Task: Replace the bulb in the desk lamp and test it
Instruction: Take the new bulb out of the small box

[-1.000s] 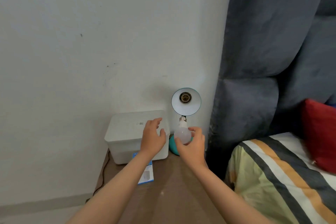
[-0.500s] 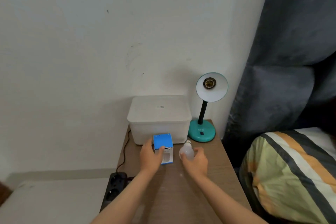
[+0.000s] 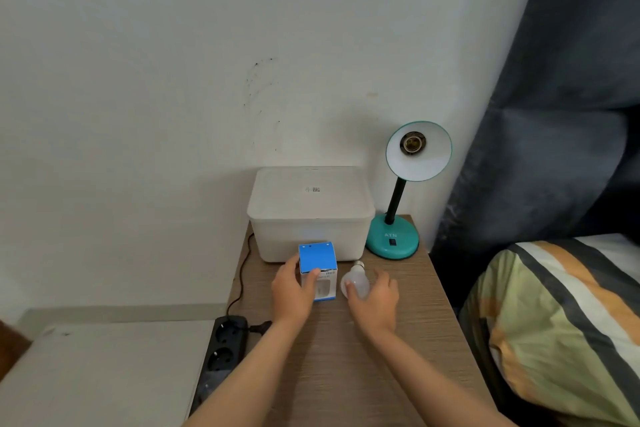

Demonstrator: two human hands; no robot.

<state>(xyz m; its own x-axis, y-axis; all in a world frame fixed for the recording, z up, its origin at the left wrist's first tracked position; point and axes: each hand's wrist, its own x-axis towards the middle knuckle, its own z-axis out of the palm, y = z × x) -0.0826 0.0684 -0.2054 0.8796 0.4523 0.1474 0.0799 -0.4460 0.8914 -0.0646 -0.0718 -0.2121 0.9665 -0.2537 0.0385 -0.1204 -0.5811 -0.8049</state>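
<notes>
A teal desk lamp (image 3: 393,239) stands at the back right of the wooden bedside table (image 3: 398,374). Its shade (image 3: 429,163) faces me and its socket (image 3: 412,143) holds no bulb. A white bulb (image 3: 356,279) lies on the table with its screw base pointing away from me. My right hand (image 3: 375,303) rests on the bulb, fingers curled around it. A blue and white bulb box (image 3: 318,269) stands just left of the bulb, and my left hand (image 3: 292,293) grips its left side.
A white lidded plastic container (image 3: 310,211) sits against the wall behind the box. A black power strip (image 3: 223,345) and its cable lie left of the table. A bed with a striped cover (image 3: 561,322) and a dark padded headboard (image 3: 561,114) are on the right.
My right hand brought the bulb down from under the lamp shade to the table. My left hand took hold of the bulb box and stood it up. The view pulled back.
</notes>
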